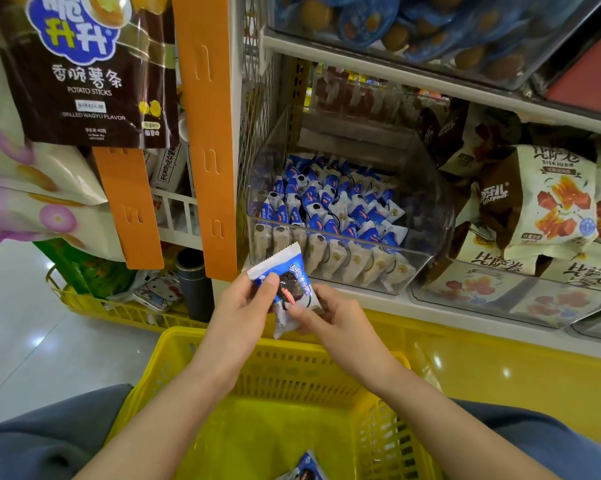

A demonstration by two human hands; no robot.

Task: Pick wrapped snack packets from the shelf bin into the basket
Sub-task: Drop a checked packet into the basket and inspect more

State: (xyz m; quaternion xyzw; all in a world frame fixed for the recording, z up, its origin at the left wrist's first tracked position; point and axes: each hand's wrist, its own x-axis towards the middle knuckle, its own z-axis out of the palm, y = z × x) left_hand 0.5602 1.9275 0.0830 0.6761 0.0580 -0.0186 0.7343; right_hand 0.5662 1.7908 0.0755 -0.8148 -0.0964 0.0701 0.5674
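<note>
Here, both hands are clamped on one packet, held up just in front of the bin and above the far rim of the basket. The left hand pinches the packet's upper left part, with the thumb across the blue-and-white wrapper. The right hand grips the lower right edge with curled fingers. The two hands sit close together with the packet between them. The packet is tilted, crimped top end uppermost, and a dark round biscuit is printed on its face. The bin is clear plastic and stands on a white shelf, filled with rows of like packets standing on edge. Inside the yellow basket, at the bottom edge of the view, lies a second packet. Right of the bin, brown-and-cream bags are stacked in another clear tray. At upper left hangs a brown bag of potato sticks beside an orange strip, and on the floor at left an other basket, also yellow, holds goods
</note>
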